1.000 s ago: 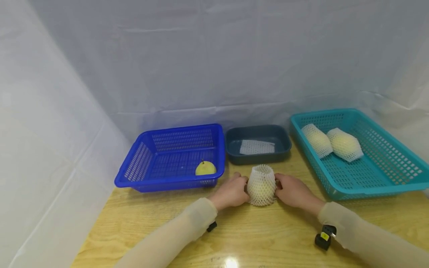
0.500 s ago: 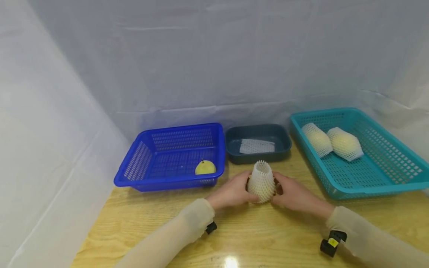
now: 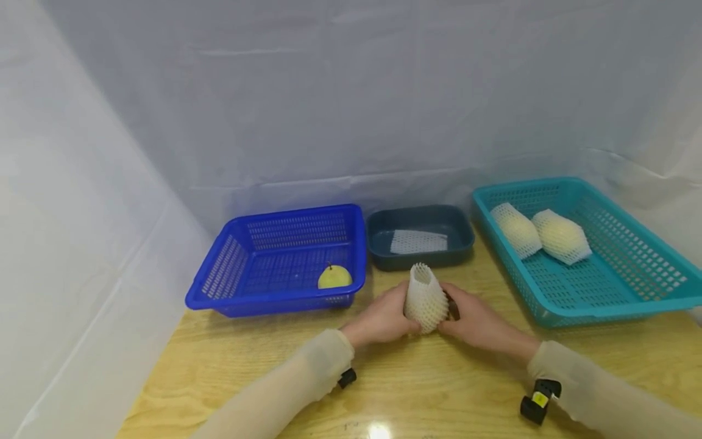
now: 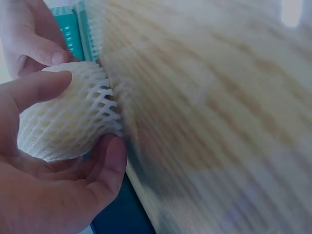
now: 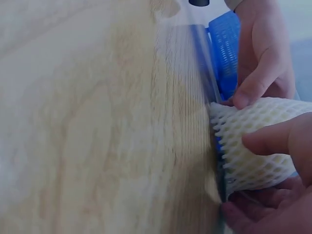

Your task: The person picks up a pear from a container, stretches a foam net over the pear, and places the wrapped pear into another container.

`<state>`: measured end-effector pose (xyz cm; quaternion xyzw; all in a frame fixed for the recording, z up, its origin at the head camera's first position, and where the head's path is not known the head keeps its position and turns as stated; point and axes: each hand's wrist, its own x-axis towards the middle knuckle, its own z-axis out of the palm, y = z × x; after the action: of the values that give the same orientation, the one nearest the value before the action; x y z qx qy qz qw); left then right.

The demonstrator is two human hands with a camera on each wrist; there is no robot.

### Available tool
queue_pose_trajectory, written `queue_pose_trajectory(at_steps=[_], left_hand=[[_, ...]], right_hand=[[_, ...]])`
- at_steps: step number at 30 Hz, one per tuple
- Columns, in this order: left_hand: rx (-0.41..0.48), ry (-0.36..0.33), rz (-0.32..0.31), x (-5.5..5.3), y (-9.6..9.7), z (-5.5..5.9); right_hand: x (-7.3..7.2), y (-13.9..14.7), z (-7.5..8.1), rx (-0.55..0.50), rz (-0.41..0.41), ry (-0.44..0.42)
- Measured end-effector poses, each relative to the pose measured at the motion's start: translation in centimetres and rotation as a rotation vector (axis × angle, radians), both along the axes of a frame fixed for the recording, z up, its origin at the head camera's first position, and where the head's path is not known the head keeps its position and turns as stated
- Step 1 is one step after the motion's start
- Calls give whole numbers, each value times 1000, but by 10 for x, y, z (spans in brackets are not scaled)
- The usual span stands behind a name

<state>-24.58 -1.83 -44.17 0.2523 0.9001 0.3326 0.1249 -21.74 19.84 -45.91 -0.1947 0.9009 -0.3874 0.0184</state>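
Observation:
Between both hands, a pale yellow pear in a white foam net sleeve (image 3: pixel 426 302) stands over the wooden table, leaning slightly left in the head view. The sleeve's narrow open end points up. My left hand (image 3: pixel 386 314) grips its left side, thumb at the front low down. On the other side my right hand (image 3: pixel 474 318) holds it, thumb also low at the front. In the left wrist view the left thumb (image 4: pixel 46 90) presses the net sleeve (image 4: pixel 73 117), with fingers curled beneath. The right wrist view has the right thumb (image 5: pixel 268 139) on the mesh (image 5: pixel 243 161).
A blue basket (image 3: pixel 230 302) at left holds one bare yellow pear (image 3: pixel 334 277). Behind the hands, a dark teal tray (image 3: pixel 422 261) contains flat white foam netting (image 3: pixel 418 241). The turquoise basket (image 3: pixel 609 314) at right holds two netted fruits (image 3: pixel 562 236). White sheeting (image 3: pixel 351 110) rises behind.
Both hands have gone from touching the sides of the netted pear to gripping round it, thumbs now in front. Its open end has narrowed, and it now leans left.

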Motion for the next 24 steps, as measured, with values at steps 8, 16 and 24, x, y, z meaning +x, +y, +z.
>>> queue_pose_trajectory(at_steps=[8,16,24], left_hand=[[142,-32,19,3,-3,5],[221,-15,23,5,-2,10],[197,-45,34,7,-3,11]], right_hand=[[-1,1,-3,-280,38,-84],[3,-1,10,-306,33,-62],[6,-2,16,-270,40,-69]])
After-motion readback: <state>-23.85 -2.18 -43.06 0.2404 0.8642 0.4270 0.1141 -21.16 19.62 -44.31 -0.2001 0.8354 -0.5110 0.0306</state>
